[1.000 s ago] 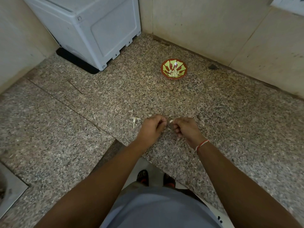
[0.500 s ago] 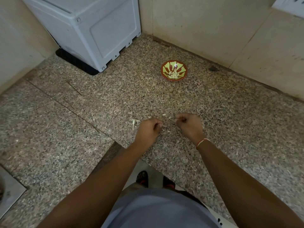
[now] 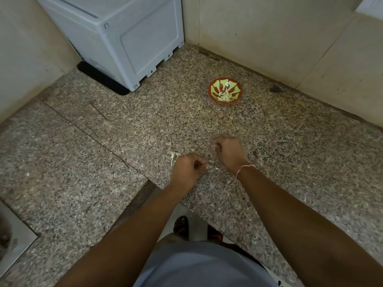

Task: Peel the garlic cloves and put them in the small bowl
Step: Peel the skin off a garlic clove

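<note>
The small red bowl [image 3: 213, 98] with a green pattern sits far back on the granite counter and holds several pale peeled garlic cloves [image 3: 224, 96]. My right hand [image 3: 229, 151] hovers low over the counter in front of the bowl, fingers curled shut on a small garlic clove that is mostly hidden in the fingertips. My left hand [image 3: 187, 168] is just to its left and nearer me, fingers pinched together with nothing visible in them. Small white garlic skin bits [image 3: 212, 162] lie between the hands. A strip of garlic skin [image 3: 173, 157] lies by the left knuckles.
A white plastic appliance [image 3: 124, 38] stands at the back left on a black mat. Tiled walls close the back and right. The counter's front edge [image 3: 145, 189] steps in below my arms, and a steel sink corner [image 3: 14, 243] shows at the lower left.
My hands have drawn apart: the right one moved forward toward the bowl, the left stayed back. Skin bits now lie on the counter between them.
</note>
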